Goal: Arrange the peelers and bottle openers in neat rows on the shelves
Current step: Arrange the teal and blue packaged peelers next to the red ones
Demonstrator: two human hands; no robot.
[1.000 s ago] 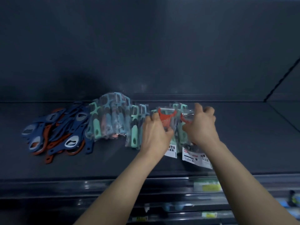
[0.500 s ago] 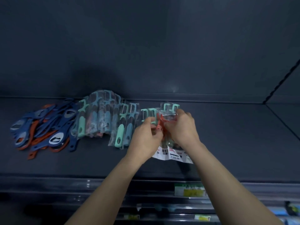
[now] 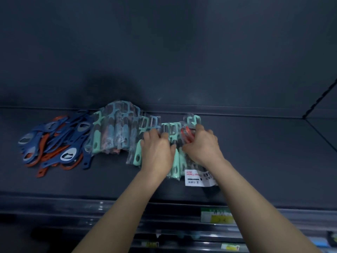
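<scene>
At the nearest edge, the front lip [image 3: 73,203] of the shelf [image 3: 264,161] is seen, with a green and yellow price label [image 3: 217,215] fixed below the right wrist. Between that lip and the fingertips a band of bare shelf is left on both sides of the forearms. A white label [image 3: 197,178] on a packet end is laid just behind the right wrist, short of the lip. The left hand [image 3: 156,152] is set palm down with its fingers [image 3: 153,133] curled over the bagged mint peelers [image 3: 137,156], which are gripped between fingers and thumb. The right hand [image 3: 203,148] is placed just beside it, thumbs nearly touching, and its fingers [image 3: 200,128] are bent round a bagged red peeler [image 3: 187,134] held against the right end of the row. Left of the left fingers, a thick stack of peelers [image 3: 113,132] is leaned together, touching the row. Further left again, a loose heap of blue and orange bottle openers [image 3: 54,145] is spread untidily, its tails pointed toward the lip. Right of the right fingers the shelf is open as far as the slanted side seam [image 3: 319,99]. Just beyond the fingertips, a narrow strip of shelf is left before the back edge [image 3: 237,113], above which the dark back wall [image 3: 182,61] is raised.
</scene>
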